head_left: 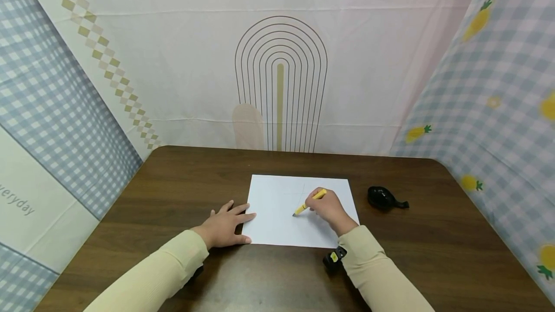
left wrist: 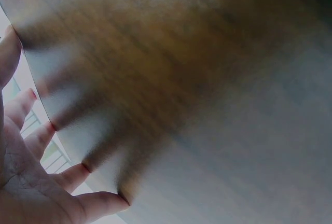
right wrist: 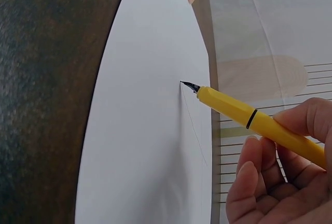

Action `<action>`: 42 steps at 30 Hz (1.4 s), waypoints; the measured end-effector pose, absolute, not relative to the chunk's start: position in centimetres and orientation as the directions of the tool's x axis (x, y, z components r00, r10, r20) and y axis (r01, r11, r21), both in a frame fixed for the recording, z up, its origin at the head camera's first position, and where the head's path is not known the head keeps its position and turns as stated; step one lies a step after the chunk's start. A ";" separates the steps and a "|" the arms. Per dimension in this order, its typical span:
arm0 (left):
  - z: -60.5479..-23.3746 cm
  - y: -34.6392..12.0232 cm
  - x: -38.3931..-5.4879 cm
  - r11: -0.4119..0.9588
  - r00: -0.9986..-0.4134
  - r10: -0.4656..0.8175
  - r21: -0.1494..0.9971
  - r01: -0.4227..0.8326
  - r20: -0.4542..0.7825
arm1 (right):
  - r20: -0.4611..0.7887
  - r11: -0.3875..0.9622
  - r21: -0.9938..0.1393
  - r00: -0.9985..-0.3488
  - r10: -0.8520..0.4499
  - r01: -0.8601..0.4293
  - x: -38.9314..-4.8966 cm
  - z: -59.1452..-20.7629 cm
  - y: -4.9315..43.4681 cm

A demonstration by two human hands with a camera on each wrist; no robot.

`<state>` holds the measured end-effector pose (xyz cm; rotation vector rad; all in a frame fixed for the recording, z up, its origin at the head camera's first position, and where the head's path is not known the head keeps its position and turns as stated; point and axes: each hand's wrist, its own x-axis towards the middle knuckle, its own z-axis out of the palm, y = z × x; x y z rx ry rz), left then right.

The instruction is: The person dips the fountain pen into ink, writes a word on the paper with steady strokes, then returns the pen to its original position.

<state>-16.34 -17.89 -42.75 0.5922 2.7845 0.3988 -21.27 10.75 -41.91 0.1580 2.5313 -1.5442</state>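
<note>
A white sheet of paper (head_left: 269, 225) lies on the brown table, with thin pen lines on its upper middle. My right hand (head_left: 330, 207) grips a yellow fountain pen (head_left: 320, 194) between thumb and fingers. In the right wrist view the black nib of the pen (right wrist: 233, 109) meets the paper at the end of a thin slanting line. My left hand (head_left: 223, 227) rests at the sheet's left edge, fingers spread, with fingertips and thumb on or right at that edge. The left wrist view shows the fingers (left wrist: 75, 177) spread against the surface.
A shiny black object with a rounded body and narrow neck (head_left: 382, 198) lies on the table right of the paper. The wooden table (head_left: 195, 177) reaches back to a hanging patterned cloth (head_left: 186, 71). Checked cloths (head_left: 490, 114) hang at both sides.
</note>
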 end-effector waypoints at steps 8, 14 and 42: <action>-42.8 -17.9 -16.3 0.879 -0.882 0.427 0.323 0.351 -0.202 | -0.203 0.463 -0.868 -0.979 -0.003 0.179 -21.5 -42.0 10.9; -42.9 -18.0 -16.4 0.880 -0.881 0.428 0.316 0.355 -0.202 | -0.207 0.437 -0.878 -0.978 0.028 0.198 -21.7 -41.6 11.4; -43.2 -18.1 -16.6 0.874 -0.879 0.437 0.323 0.363 -0.192 | -0.145 0.411 -0.890 -0.978 0.152 0.196 -23.4 -42.6 12.8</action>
